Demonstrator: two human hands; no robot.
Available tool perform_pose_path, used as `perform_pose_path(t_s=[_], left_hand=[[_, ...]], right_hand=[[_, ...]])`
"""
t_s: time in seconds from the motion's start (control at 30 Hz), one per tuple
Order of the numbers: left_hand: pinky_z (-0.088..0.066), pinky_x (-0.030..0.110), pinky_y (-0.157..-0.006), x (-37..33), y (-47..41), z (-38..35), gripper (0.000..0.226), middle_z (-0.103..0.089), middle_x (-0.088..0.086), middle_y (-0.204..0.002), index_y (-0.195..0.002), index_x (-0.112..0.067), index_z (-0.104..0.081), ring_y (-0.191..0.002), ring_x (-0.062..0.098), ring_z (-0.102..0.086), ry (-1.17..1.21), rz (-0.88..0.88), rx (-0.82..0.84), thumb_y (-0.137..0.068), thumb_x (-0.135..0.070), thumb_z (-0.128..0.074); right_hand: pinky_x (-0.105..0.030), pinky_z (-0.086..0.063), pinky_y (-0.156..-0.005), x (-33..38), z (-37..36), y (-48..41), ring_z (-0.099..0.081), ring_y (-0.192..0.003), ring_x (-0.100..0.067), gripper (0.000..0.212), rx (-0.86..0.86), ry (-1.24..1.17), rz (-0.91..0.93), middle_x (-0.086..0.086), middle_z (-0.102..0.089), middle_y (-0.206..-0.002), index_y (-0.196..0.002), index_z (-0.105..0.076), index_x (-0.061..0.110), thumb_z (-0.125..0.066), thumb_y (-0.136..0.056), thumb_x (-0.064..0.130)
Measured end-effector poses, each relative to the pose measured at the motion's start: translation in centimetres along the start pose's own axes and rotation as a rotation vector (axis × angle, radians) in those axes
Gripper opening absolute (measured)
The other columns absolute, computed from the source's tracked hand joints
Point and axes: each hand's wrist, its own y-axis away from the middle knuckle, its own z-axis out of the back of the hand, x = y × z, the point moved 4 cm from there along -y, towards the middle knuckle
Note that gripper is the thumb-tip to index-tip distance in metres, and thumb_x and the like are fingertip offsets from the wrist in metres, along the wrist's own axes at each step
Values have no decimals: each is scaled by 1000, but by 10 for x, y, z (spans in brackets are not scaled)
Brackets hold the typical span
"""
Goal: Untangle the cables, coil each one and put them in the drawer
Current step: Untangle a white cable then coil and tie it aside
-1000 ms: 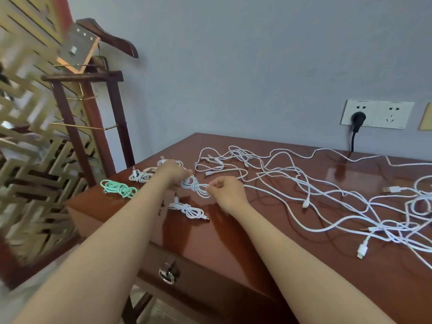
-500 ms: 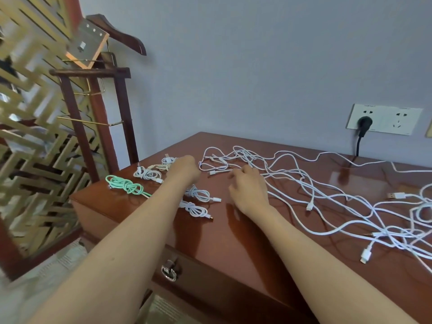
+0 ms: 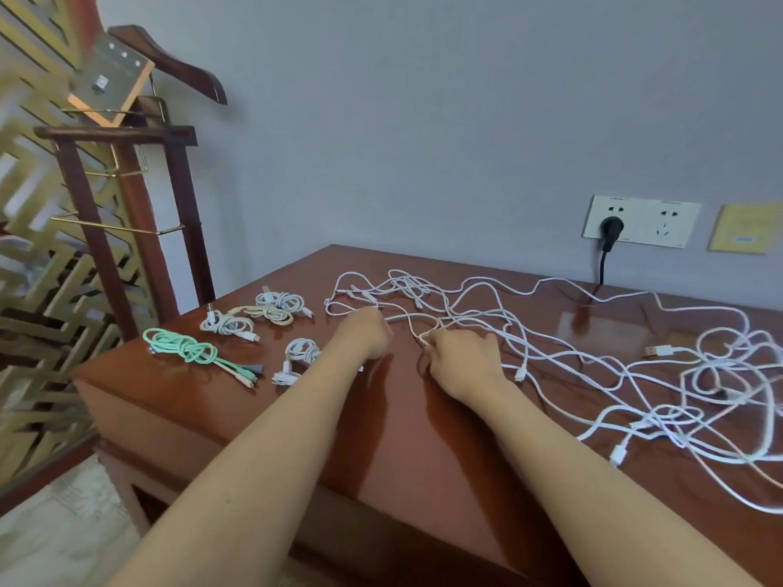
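A big tangle of white cables (image 3: 593, 353) sprawls over the right half of the brown wooden table (image 3: 402, 438). Several coiled cables lie at the left end: a green one (image 3: 182, 347), a white one (image 3: 226, 324), a cream one (image 3: 271, 313), another white one (image 3: 286, 299), and two small white coils (image 3: 301, 351) partly hidden by my left forearm. My left hand (image 3: 366, 336) rests at the tangle's near left edge, fingers curled on a white strand. My right hand (image 3: 464, 353) pinches a white cable loop at its fingertips.
A dark wooden valet stand (image 3: 127, 171) and a gold lattice screen (image 3: 38, 290) rise left of the table. A wall socket (image 3: 642, 222) with a black plug sits behind the table. The drawer front is below the table's near edge, out of sight.
Both hands left the small coiled cables and moved right to the tangle's edge. The last small coil now lies on the table. The camera view shifted right.
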Motion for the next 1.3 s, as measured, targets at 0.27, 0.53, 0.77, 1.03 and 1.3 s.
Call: perform_pose_path(t_s=[0.27,0.53,0.77,1.03,1.3], left_hand=[[-36,39,-105,-26,-2,-22,43,-42,17,-139,-132,-6,-45,-129,35,-39,-127,-15,-31,-89,-9,-46],[-27,43,-107,-26,-12,-28,49,-29,16,-147,-138,-3,-31,-135,35,-28,-266,-31,-2,-92,-16,-43],[-27,43,-108,-14,-36,-24,47,-32,18,-146,-136,-3,-37,-135,37,-28,-349,6,4,-92,-18,-43],[-25,48,-107,-6,-56,-19,42,-33,23,-144,-134,-4,-40,-132,39,-31,-479,10,18,-94,-13,-38],[-39,44,-96,7,-63,-12,36,-47,23,-132,-127,2,-37,-121,38,-47,-236,32,-94,-91,0,-41]], right_hand=[[-41,-28,-99,-38,11,11,-54,-110,-27,14,42,35,-98,-5,-62,-113,-91,-57,21,-43,-88,21],[-32,-48,-55,-24,20,4,-60,-61,-32,29,-329,-3,38,-10,-61,-67,-68,-65,7,-47,-74,29],[-35,-32,-91,-15,6,-11,-44,-114,-31,30,-128,75,175,-13,-52,-119,-113,-55,6,-41,-90,20],[-33,-33,-91,-16,6,-15,-44,-116,-29,30,-80,47,163,-11,-52,-122,-115,-53,8,-40,-91,21],[-34,-39,-84,-24,9,-17,-49,-112,-30,26,-70,9,145,-9,-54,-119,-111,-54,9,-39,-92,17]])
